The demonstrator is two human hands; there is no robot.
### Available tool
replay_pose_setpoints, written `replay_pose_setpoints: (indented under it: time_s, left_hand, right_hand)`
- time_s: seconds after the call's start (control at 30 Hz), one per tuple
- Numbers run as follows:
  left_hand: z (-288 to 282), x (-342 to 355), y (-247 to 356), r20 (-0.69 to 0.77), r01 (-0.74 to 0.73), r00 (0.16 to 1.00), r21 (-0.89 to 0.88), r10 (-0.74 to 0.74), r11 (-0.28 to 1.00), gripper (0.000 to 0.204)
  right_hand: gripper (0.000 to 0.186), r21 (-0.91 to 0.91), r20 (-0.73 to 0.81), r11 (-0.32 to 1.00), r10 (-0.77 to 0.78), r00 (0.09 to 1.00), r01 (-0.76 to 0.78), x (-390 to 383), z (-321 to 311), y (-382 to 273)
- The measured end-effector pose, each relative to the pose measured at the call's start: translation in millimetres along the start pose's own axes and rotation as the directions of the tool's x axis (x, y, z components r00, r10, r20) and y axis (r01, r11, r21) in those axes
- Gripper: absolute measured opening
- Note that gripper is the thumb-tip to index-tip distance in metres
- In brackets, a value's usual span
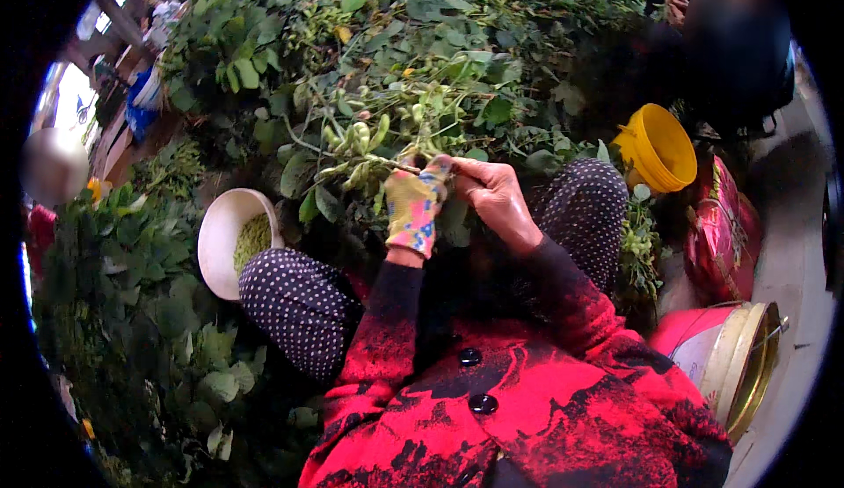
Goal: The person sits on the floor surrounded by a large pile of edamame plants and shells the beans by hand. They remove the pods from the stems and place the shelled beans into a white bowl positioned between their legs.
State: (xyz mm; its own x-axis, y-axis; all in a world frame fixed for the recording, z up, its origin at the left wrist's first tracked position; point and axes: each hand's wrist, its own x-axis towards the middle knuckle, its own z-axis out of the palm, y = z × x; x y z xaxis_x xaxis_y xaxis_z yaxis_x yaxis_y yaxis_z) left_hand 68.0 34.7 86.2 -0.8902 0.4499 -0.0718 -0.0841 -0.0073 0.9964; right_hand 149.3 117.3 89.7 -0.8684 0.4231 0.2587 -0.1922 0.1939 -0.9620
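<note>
My left hand [413, 207], in a yellow glove with a colourful pattern, is closed round the stem of a green soybean plant [361, 141]. Plump pods and thin stalks spread out beyond its fingers. My bare right hand [501, 202] meets the gloved fingers from the right, thumb and forefinger pinched together. What lies between those two fingertips is hidden. Beside my left knee, a white bucket [221, 259] leans over with a heap of small green beans or pods [253, 240] inside.
Leafy cut plants [422, 26] are piled ahead and to the left. To the right stand a yellow bucket [659, 149], a shiny red sack [721, 233] and a tilted red-and-white pail [716, 360]. Another person [734, 57] sits at the far right; one more [53, 171] is at the left edge.
</note>
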Motion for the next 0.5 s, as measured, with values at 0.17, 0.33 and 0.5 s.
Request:
replay_pose_setpoints:
  time_s: [0.17, 0.33, 0.5]
  left_hand:
    - [-8, 5, -10, -0.008, 0.127, 0.991, -0.259, -0.134, 0.958, 0.010]
    - [-18, 5, -8, 0.062, -0.287, 0.955, -0.073, 0.292, 0.955, 0.009]
    - [-42, 7, 5, 0.250, 0.139, 0.968, -0.605, 0.021, 0.784, 0.011]
  right_hand:
    - [0.018, 0.249, 0.006, 0.931, 0.275, 0.962, -0.268, 2, -1, -7]
    - [0.018, 0.387, 0.011, 0.883, 0.284, 0.959, -0.266, 0, 5, -5]
    - [0.021, 0.414, -0.160, 0.875, 0.340, 0.926, -0.250, 24, 2, 32]
